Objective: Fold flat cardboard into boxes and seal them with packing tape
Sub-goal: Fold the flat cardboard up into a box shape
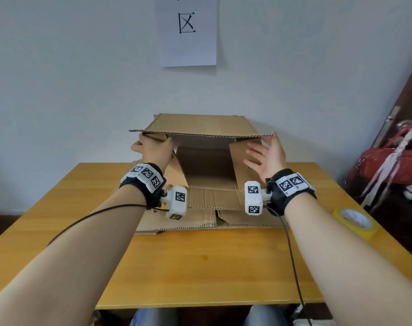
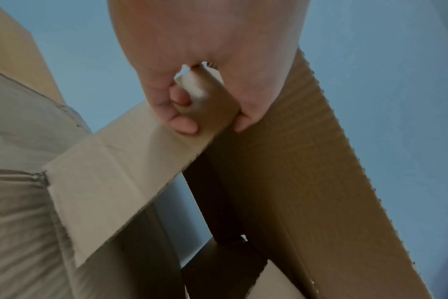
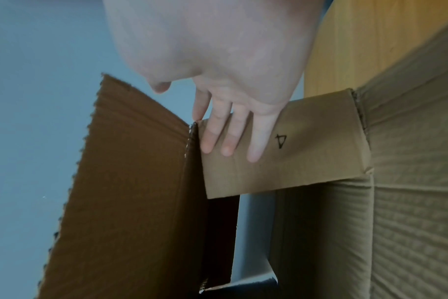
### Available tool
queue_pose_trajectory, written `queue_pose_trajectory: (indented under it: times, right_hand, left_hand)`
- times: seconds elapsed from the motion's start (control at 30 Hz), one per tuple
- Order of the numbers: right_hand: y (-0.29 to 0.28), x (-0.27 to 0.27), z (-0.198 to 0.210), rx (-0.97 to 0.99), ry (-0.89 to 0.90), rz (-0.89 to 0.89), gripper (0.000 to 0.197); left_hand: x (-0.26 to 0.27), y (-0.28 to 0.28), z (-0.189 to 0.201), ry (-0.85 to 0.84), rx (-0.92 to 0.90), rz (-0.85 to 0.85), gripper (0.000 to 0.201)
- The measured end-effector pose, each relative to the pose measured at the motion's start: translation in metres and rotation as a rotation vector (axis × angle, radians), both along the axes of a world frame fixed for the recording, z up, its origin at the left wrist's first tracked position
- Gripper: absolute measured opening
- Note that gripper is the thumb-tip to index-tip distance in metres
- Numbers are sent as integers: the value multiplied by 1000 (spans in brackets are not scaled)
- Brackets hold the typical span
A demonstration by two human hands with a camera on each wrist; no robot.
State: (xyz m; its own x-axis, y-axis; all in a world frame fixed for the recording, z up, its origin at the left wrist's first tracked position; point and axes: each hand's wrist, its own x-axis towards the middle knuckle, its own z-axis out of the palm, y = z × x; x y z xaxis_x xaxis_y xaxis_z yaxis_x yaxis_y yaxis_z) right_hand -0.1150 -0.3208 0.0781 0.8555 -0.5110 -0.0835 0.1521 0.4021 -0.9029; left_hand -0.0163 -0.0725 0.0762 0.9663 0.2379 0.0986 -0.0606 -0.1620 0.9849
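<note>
Curled around the left side flap (image 2: pixel 131 161), left hand (image 1: pixel 153 149) grips the box (image 1: pixel 200 124); right hand (image 1: pixel 267 156) presses the right flap (image 3: pixel 307 145) with straight fingers (image 3: pixel 257 139).

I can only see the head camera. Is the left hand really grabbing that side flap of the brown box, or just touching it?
Observer: Grabbing. In the left wrist view the left hand has its fingers curled round the edge of the small brown cardboard side flap.
Child: And the other hand?
Observer: The right hand is flat, with straight fingers lying on the opposite side flap.
Child: Is anything drawn on the box?
Observer: Yes, a small black hand-drawn triangle sits on that flap, beside the fingers.
Child: Where's the tape?
Observer: That one your view has: the yellow roll of packing tape lies on the wooden table, untouched.
</note>
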Motion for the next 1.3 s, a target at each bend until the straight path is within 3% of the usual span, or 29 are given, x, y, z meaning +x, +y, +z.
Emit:
queue_pose_trajectory:
  times: [0.13,0.23,0.3,0.37,0.5,0.57,0.67,0.9,1.0,1.23,1.3]
  right_hand:
    - [-6,-7,0,14,-28,67,50]
    - [-8,-9,1,42,-38,89,61]
    - [-6,-10,2,44,-48,100,69]
    - [-5,-11,2,57,-55,108,76]
    - [-4,-12,6,99,-88,114,83]
    - [-5,-12,7,139,-97,92,89]
    - [-5,-11,9,175,-86,55,85]
    - [-15,-9,-3,183,-82,-15,30]
    - [-20,-6,-7,194,-78,-60,42]
    - [-24,-7,-20,-61,42,-120,67]
    - [-26,-6,-26,-127,101,-139,67]
  left_hand:
    - [-3,-1,-8,41,-5,-71,86]
    - [13,13,-21,83,-164,-117,95]
    - [15,20,-23,66,-300,-160,82]
    - [-17,19,-1,76,-405,-185,63]
    - [-28,25,5,148,-531,-296,81]
    - [-28,29,7,153,-565,-350,82]
    - [-29,27,11,136,-488,-404,64]
    - [-25,25,6,83,-412,-346,39]
    - [-22,23,3,29,-354,-341,52]
    - [-14,20,-10,-30,-207,-251,63]
    - [-10,22,-15,-32,-153,-205,60]
